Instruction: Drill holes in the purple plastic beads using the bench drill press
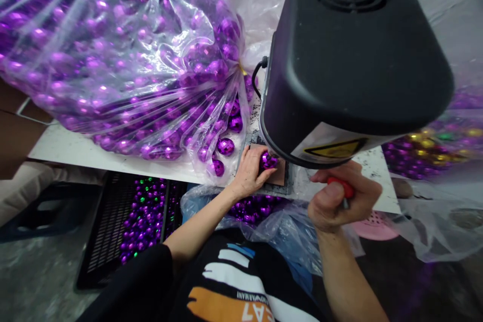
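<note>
Fingers and thumb of my left hand (248, 173) are curled round a shiny purple faceted ball (267, 161). They hold it over a brown plate (278, 175) at the foot of a bench drill, whose large black housing (358, 60) hangs over the work spot. The tool end above the ball is mostly hidden by the housing. My right hand (339, 204) is wrapped round a red-knobbed lever handle (341, 186) at the right of the machine. A few loose purple balls (226, 146) lie on the table just left of my left hand.
A big clear plastic bag (124, 60) full of purple balls covers the table's left side. Below stands a black crate (105, 231) of purple and green balls. Purple balls (252, 209) sit in plastic at my lap. A pink basket (375, 226) is at right.
</note>
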The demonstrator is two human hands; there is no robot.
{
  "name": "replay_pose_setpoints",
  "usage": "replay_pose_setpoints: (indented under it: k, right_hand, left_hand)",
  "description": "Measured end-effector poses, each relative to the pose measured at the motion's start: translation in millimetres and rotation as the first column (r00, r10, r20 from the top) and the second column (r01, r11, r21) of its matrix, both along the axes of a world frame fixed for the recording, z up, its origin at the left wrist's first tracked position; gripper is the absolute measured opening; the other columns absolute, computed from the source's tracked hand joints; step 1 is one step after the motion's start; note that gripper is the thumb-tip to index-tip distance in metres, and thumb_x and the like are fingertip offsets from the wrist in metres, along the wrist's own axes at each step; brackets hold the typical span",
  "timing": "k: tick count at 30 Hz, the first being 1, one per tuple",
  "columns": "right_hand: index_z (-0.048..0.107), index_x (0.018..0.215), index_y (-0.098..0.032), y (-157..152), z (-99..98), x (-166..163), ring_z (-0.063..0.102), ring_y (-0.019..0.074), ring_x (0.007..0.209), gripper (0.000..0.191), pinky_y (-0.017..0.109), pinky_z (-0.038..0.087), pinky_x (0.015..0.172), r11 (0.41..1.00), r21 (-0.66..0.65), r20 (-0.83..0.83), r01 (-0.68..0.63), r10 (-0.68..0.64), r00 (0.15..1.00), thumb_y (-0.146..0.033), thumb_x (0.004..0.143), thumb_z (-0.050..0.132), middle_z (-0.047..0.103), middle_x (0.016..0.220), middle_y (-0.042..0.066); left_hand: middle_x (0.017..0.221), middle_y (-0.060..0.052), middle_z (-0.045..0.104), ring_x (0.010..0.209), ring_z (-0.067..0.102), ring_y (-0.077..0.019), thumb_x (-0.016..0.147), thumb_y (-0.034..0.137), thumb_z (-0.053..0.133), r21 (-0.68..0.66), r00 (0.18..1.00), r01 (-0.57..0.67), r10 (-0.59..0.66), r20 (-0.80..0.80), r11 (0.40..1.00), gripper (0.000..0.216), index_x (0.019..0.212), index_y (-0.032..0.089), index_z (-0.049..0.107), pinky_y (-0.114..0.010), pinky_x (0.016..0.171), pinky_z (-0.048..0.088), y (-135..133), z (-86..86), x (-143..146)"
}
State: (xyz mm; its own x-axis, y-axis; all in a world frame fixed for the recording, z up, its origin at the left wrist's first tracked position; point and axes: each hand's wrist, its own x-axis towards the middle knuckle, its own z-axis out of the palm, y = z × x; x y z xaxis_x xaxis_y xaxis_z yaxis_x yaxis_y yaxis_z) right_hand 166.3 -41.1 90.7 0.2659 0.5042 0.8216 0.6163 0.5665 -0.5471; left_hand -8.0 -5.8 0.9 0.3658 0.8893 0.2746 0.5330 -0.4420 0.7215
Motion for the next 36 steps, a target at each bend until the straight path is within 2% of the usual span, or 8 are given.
replay_pose_setpoints:
  k: [10, 13, 16, 20, 28, 30, 33, 36]
  right_hand:
    - [0.062, 0.092, -0.022, 9, -23.1, 5, 0.058, 0.0119, 0.067, 0.011, 0.040, 0.057, 0.086, 1.000, 0.030, 0.097, 0.006, -0.008, 0.995, -0.022, 0.092, 0.051, 0.060, 0.067, -0.004]
    - [0.066, 0.093, -0.022, 3, -0.3, 2, 0.053, 0.0094, 0.058, 0.017, 0.039, 0.057, 0.084, 1.000, 0.010, 0.014, 0.026, -0.026, 1.000, -0.024, 0.094, 0.049, 0.057, 0.063, -0.005]
    - [0.070, 0.102, -0.021, 0, 36.5, 0, 0.052, 0.0083, 0.050, 0.022, 0.028, 0.046, 0.055, 0.991, -0.118, -0.094, 0.058, -0.069, 0.993, -0.027, 0.097, 0.050, 0.056, 0.064, -0.005]
    - [0.066, 0.077, -0.017, 7, 73.9, -3, 0.042, 0.0049, 0.041, 0.034, 0.024, 0.031, 0.041, 0.966, -0.260, -0.297, 0.017, -0.096, 0.950, -0.044, 0.096, 0.057, 0.046, 0.058, -0.006]
    - [0.063, 0.078, -0.016, 9, 82.2, -6, 0.045, 0.0051, 0.042, 0.041, 0.025, 0.029, 0.036, 0.953, -0.294, -0.377, -0.072, -0.047, 0.925, -0.055, 0.092, 0.062, 0.049, 0.062, -0.005]
    - [0.062, 0.079, -0.016, 8, 83.1, -7, 0.045, 0.0051, 0.041, 0.042, 0.025, 0.030, 0.035, 0.953, -0.291, -0.381, -0.080, -0.038, 0.924, -0.056, 0.092, 0.062, 0.050, 0.063, -0.005]
    - [0.061, 0.079, -0.016, 8, 84.9, -7, 0.046, 0.0050, 0.042, 0.044, 0.025, 0.031, 0.035, 0.950, -0.299, -0.376, -0.090, -0.030, 0.926, -0.058, 0.091, 0.062, 0.053, 0.066, -0.005]
    - [0.061, 0.079, -0.016, 8, 85.4, -7, 0.046, 0.0047, 0.042, 0.045, 0.025, 0.031, 0.036, 0.943, -0.319, -0.375, -0.093, -0.036, 0.926, -0.059, 0.091, 0.063, 0.055, 0.069, -0.004]
  left_hand:
    - [0.126, -0.014, 0.069, 0.122, 0.064, -0.0297, 0.100, 0.042, 0.064, 0.105, 0.999, -0.033, 0.033, 0.001, 0.994, 0.046, 0.138, 0.019, 0.051, -0.056, 0.121, 0.039, 0, -7.1, 1]
    - [0.126, -0.013, 0.068, 0.121, 0.063, -0.0295, 0.100, 0.042, 0.065, 0.117, 0.999, -0.041, 0.041, 0.006, 0.992, 0.048, 0.139, 0.019, 0.050, -0.055, 0.121, 0.039, 1, -9.8, 2]
    - [0.128, -0.014, 0.067, 0.123, 0.063, -0.0304, 0.098, 0.042, 0.067, 0.101, 0.999, -0.046, 0.043, 0.027, 0.994, 0.049, 0.138, 0.018, 0.051, -0.056, 0.118, 0.042, 3, -9.9, 3]
    - [0.130, -0.016, 0.065, 0.122, 0.063, -0.0303, 0.099, 0.042, 0.066, 0.075, 0.987, -0.082, 0.071, 0.141, 0.994, 0.048, 0.138, 0.019, 0.050, -0.052, 0.110, 0.049, -7, -0.7, -4]
    - [0.144, -0.017, 0.058, 0.134, 0.058, -0.0313, 0.095, 0.042, 0.072, -0.018, 1.000, 0.022, -0.022, -0.021, 1.000, 0.065, 0.152, 0.024, 0.046, -0.052, 0.113, 0.050, -75, 23.5, -47]
    - [0.146, -0.017, 0.057, 0.135, 0.057, -0.0304, 0.096, 0.045, 0.071, -0.015, 1.000, 0.016, -0.017, -0.015, 1.000, 0.066, 0.153, 0.024, 0.045, -0.050, 0.113, 0.051, -71, 26.5, -55]
    - [0.132, -0.013, 0.066, 0.123, 0.064, -0.0250, 0.105, 0.033, 0.056, 0.058, 0.998, -0.052, 0.053, -0.021, 0.997, 0.040, 0.143, 0.022, 0.055, -0.043, 0.106, 0.054, -42, 30.3, -68]
    - [0.130, -0.013, 0.068, 0.119, 0.063, -0.0281, 0.101, 0.014, 0.050, 0.156, 0.961, -0.113, 0.148, -0.233, 0.981, 0.034, 0.128, 0.022, 0.068, -0.047, 0.103, 0.053, -2, 30.4, -80]
